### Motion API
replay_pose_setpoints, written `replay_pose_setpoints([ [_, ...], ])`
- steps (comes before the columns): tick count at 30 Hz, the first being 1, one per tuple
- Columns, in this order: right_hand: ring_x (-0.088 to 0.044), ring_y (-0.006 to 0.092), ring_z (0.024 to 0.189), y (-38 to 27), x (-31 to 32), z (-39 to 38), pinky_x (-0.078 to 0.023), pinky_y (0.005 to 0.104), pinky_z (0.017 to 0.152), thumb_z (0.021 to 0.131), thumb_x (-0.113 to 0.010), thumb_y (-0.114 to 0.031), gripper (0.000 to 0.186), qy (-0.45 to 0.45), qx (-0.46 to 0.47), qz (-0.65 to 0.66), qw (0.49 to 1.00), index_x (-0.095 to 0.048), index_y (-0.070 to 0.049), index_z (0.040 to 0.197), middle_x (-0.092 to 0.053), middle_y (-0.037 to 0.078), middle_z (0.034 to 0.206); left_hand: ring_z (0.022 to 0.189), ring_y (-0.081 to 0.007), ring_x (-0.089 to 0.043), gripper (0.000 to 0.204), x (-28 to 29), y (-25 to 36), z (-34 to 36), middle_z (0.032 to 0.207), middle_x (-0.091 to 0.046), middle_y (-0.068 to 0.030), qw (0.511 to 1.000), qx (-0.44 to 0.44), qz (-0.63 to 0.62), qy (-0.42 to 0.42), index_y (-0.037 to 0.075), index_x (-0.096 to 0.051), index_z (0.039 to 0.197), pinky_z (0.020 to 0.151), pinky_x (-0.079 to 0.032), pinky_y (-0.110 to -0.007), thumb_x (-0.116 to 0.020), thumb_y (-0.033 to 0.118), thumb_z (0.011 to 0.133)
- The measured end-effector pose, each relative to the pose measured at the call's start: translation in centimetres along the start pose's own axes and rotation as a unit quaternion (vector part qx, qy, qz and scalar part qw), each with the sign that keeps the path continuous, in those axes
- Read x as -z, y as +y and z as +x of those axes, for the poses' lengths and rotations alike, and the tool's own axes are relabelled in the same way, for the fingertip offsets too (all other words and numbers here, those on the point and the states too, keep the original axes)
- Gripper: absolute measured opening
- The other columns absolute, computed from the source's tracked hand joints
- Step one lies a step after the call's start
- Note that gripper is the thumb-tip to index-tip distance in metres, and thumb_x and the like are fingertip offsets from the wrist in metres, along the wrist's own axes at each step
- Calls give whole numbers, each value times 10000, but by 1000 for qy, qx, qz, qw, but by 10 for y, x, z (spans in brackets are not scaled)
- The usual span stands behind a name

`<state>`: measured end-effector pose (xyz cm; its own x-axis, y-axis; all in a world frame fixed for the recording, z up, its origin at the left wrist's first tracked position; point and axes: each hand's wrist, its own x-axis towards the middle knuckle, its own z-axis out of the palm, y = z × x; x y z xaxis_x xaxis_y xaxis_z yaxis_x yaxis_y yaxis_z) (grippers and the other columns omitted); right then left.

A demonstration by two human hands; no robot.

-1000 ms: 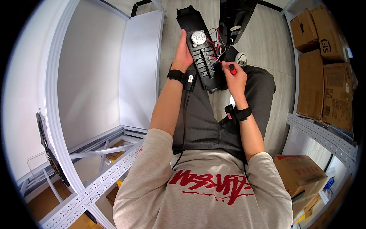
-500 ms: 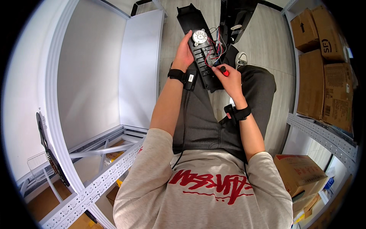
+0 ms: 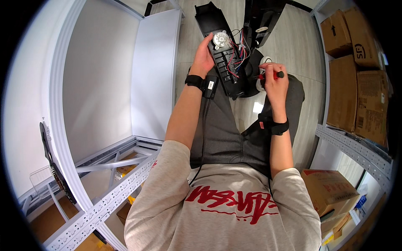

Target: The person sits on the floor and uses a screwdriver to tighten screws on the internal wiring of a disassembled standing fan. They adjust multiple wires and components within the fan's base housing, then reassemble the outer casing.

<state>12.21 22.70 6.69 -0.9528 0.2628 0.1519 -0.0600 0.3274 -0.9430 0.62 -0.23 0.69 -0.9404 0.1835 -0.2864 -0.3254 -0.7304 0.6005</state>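
Note:
A long black plastic panel rests tilted over my legs. On it are a clear-and-silver round part, a column of black terminal fittings and loose red, blue, white and black wires. My left hand grips the panel's left edge, with its thumb beside the round part. My right hand is closed on a red-and-black screwdriver, right of the panel's lower end and apart from it. Black straps with small boxes are on both wrists, with a cable running down from the left one.
A larger glossy black housing stands beyond the panel. Cardboard boxes are stacked on metal shelving at my right. White shelving with a perforated beam is at my left. A sneaker shows on the wooden-look floor.
My right hand has swung up and to the right, away from the terminal fittings, with the screwdriver in it. My left hand and the panel have shifted slightly right.

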Motion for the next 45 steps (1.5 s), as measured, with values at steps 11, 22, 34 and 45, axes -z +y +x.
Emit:
replay_pose_setpoints([
  [11, -657, 184, 876, -20, -11, -3, -508, 290, 792, 906, -752, -182, 161, -64, -51, 153, 985, -756, -41, 985, -647, 80, 974, 1106, -279, -668, 403, -2, 0, 0, 1223, -684, -132, 1000, 11, -6, -25, 12, -584, 1276, 985, -536, -427, -626, 301, 998],
  [22, -666, 203, 932, -3, -30, 1, -502, 288, 833, 883, -766, -166, 181, -53, 26, 73, 996, -770, -68, 1034, -671, 89, 1018, 1122, -254, -660, 428, -3, 2, -9, 1235, -683, -112, 999, 18, 4, -38, 16, -579, 1292, 996, -523, -408, -609, 342, 1017],
  [34, -652, 196, 915, -17, -32, -1, -498, 288, 820, 879, -759, -140, 170, -66, 40, 51, 996, -770, -75, 1035, -661, 83, 1017, 1169, -259, -646, 465, 0, 3, -20, 1278, -666, -123, 999, 22, 11, -36, 13, -573, 1323, 1020, -517, -407, -543, 384, 1045],
  [45, -687, 175, 784, -54, -29, 0, -525, 276, 733, 867, -773, -139, 190, -79, 44, -53, 995, -757, -56, 1037, -712, 85, 888, 1171, -223, -643, 408, 1, -4, -32, 1287, -662, -98, 998, -26, 39, -47, 33, -583, 1316, 986, -532, -397, -572, 338, 1045],
])
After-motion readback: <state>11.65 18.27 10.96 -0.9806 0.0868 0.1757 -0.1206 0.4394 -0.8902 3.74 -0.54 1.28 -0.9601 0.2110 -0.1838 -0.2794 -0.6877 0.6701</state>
